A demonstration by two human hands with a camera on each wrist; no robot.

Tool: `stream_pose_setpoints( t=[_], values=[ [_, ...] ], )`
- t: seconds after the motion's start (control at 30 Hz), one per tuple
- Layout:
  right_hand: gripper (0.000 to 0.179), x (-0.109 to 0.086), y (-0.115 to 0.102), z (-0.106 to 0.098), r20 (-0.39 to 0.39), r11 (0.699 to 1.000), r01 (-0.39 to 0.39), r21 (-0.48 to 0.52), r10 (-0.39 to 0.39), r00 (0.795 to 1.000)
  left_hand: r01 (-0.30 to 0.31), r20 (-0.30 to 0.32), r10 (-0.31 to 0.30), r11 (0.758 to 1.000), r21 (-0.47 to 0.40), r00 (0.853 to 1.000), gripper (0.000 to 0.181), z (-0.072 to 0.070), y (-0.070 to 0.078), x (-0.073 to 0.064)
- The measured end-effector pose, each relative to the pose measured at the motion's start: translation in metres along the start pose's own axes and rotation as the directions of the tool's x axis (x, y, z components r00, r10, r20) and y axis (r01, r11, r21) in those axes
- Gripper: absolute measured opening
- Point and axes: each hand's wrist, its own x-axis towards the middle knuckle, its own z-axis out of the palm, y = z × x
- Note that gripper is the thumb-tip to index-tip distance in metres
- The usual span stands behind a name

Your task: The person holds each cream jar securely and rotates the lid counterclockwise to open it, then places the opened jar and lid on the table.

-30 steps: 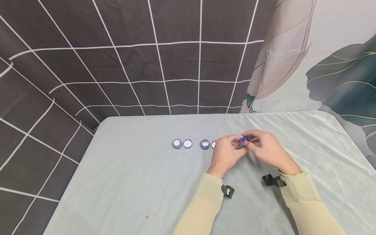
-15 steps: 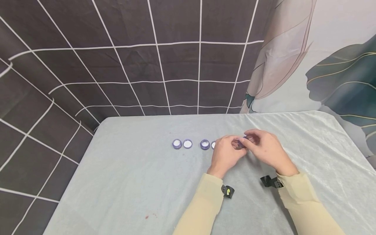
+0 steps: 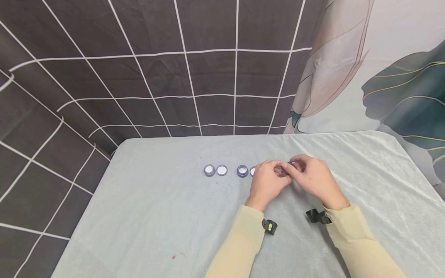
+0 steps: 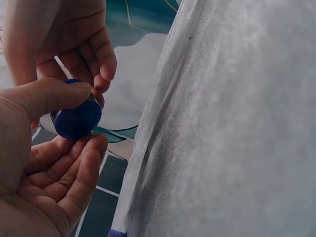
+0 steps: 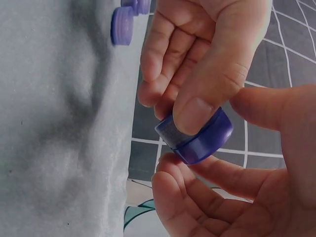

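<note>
A small purple jar [image 5: 205,144] is held up between the two hands above the cloth. My left hand [image 3: 267,183] pinches it, thumb lying across its side in the left wrist view. From the other side my right hand [image 3: 317,180] grips it between thumb and curled fingers. The jar's round blue-purple end [image 4: 79,119] faces the left wrist camera. Fingers cover most of the jar in the head view. To the left of the hands stand two open purple jars, one farther left [image 3: 209,170] and one nearer [image 3: 242,171].
Beside the farther open jar lies a white-lined lid [image 3: 222,170]; another lid [image 3: 252,171] is partly hidden by the left hand. A pale grey cloth [image 3: 149,208] covers the table. Behind it hang a dark grid-patterned curtain [image 3: 212,73] and a leaf-patterned one [image 3: 393,88].
My right hand has turned a little about the jar, its wrist shifting left, and its thumb now covers more of the jar. My left hand and the jars on the cloth stay in place.
</note>
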Motion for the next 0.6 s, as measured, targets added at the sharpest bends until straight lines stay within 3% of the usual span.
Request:
stream_pose_setpoints(
  t=[0.6],
  values=[
    [0.038,-0.0009,-0.0003,0.0083,-0.068,1.0,0.026,-0.013,-0.027,0.997,0.017,-0.003,-0.018,0.999,-0.03,1.0,0.023,0.0006,-0.0017,0.0002]
  ],
)
